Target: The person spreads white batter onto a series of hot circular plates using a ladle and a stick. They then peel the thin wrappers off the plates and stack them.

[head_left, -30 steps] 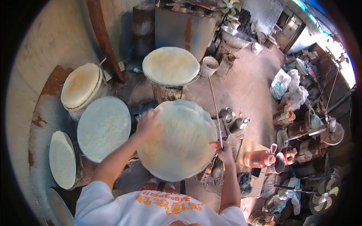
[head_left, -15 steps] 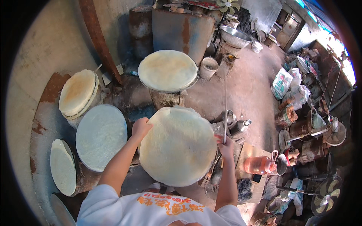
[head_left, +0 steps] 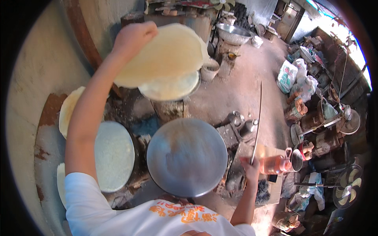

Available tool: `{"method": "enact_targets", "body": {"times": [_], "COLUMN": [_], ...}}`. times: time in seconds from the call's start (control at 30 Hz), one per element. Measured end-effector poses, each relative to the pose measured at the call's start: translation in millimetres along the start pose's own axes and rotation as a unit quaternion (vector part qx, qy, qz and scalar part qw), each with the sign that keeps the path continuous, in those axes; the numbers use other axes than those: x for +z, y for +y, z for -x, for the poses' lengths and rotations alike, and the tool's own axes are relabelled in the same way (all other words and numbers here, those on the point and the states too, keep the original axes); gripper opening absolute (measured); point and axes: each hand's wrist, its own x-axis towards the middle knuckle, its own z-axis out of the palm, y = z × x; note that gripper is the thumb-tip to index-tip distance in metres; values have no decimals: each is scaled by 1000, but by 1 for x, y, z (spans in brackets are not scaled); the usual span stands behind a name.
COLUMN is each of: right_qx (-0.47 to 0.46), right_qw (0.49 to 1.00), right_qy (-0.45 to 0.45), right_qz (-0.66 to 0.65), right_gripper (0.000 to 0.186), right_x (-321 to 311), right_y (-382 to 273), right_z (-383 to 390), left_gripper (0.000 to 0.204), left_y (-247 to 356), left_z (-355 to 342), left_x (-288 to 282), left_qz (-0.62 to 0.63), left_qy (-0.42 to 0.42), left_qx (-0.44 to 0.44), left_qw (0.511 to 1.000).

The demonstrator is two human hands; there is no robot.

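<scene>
Raised up ahead, my left hand (head_left: 136, 37) pinches the edge of a thin, round, pale yellow flatbread (head_left: 165, 55). The sheet hangs above a stack of flatbreads (head_left: 169, 89) and hides much of it. Below, right in front of me, lies a bare round grey griddle (head_left: 187, 157) with brownish streaks. My right hand (head_left: 251, 167), off to the right of the griddle, is closed around a long thin stick (head_left: 258, 122) that points up and away. At my left, another round griddle (head_left: 114, 155) is covered with a whitish sheet.
More flatbreads (head_left: 71, 112) lie at the far left, partly behind my left arm. Two metal flasks (head_left: 249, 128) stand right of the griddle, near an orange-pink jug (head_left: 272, 164). Farther off are a bucket (head_left: 210, 70), a metal basin (head_left: 234, 34), plastic bags (head_left: 286, 76) and a fan (head_left: 347, 187).
The flatbread has come off the front griddle, lifted up and away by my left hand over the far stack. My right hand has moved right with the stick.
</scene>
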Motion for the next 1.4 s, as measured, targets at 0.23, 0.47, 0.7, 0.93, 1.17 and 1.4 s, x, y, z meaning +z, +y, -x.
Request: {"method": "enact_targets", "body": {"times": [0.23, 0.47, 0.7, 0.93, 1.17, 1.4], "right_qx": [91, 139, 127, 134, 125, 148], "right_qw": [994, 990, 991, 987, 986, 986], "right_qy": [11, -29, -29, -14, 20, 26], "right_qz": [-61, 9, -23, -92, -109, -74], "right_gripper": [28, 25, 22, 10, 12, 9], "right_x": [26, 55, 62, 59, 39, 42], "right_y": [26, 10, 13, 2, 21, 16], "right_z": [57, 73, 74, 84, 64, 58], "left_gripper": [12, 21, 22, 50, 52, 36], "left_y": [-69, -79, -57, -64, -177, -153], "left_z": [138, 221, 202, 216, 209, 215], "left_x": [193, 307, 317, 262, 279, 303], "left_qz": [-16, -26, -2, -32, 186, 319], "left_qy": [107, -7, -51, 0, 28, 64], "left_qx": [135, 54, 57, -173, -711, -653], "left_qw": [985, 998, 997, 984, 677, 683]}}
